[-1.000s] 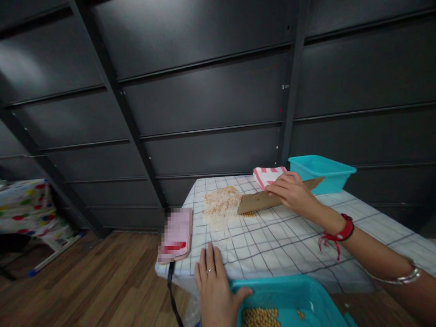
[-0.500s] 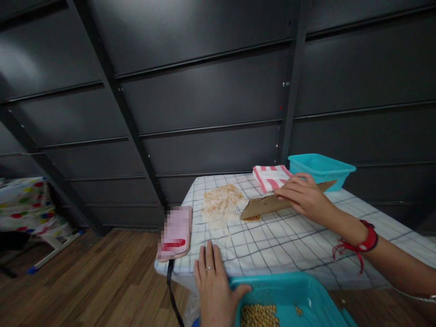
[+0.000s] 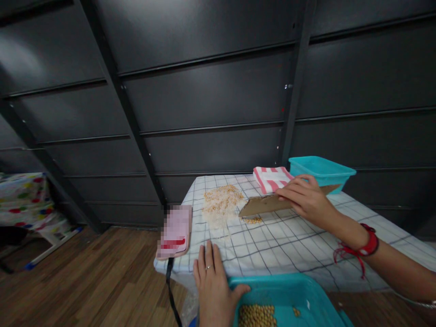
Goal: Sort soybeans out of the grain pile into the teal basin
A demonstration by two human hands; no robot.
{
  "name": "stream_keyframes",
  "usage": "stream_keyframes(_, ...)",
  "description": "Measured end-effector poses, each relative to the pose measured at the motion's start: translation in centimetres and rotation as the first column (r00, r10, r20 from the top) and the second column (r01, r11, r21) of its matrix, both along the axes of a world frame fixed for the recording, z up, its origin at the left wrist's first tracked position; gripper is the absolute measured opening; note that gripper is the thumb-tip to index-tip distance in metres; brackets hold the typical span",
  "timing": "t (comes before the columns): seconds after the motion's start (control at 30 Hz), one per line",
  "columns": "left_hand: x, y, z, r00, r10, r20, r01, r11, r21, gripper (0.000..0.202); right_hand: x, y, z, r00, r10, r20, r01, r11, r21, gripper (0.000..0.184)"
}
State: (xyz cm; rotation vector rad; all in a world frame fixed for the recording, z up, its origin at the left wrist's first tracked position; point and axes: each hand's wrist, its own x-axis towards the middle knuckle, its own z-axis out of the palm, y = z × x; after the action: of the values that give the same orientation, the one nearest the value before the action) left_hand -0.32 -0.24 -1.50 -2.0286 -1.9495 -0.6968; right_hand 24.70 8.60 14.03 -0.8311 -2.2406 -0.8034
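Note:
My right hand (image 3: 306,196) grips a long strip of cardboard (image 3: 260,205) by its upper edge. The strip stands on edge on the checked cloth, and a few yellow beans (image 3: 252,220) lie along its near lower side. To its left spreads a pile of white rice grains mixed with yellow pieces (image 3: 221,202). My left hand (image 3: 213,284) lies flat at the table's near edge, fingers stretched out. Its thumb rests at the rim of a teal plastic tub (image 3: 272,281), which has soybeans (image 3: 258,315) in its bottom.
A pink phone (image 3: 177,229) with a black strap lies at the table's left edge. Behind the cardboard are a folded pink-and-white striped towel (image 3: 272,178) and a second teal tub (image 3: 320,168). A dark panelled wall (image 3: 211,100) rises behind the table.
The lower end of the cardboard has shifted slightly left and away from me, showing more of the beans below it. My left hand stays in place.

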Motion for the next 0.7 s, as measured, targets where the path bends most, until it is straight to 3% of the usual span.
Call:
stream_keyframes(0.23,0.3,-0.1,0.3,1.000,-0.005,0.006,0.005,1.000,0.028,0.090,-0.4,0.5,-0.6,0.999,0.036,0.027,-0.036,0.999,0.002,0.019)
stream_keyframes(0.7,0.8,-0.2,0.7,0.999,0.044,0.023,-0.045,0.998,0.051,0.087,0.5,-1.8,-0.2,0.996,0.061,0.069,-0.061,0.998,-0.004,0.018)
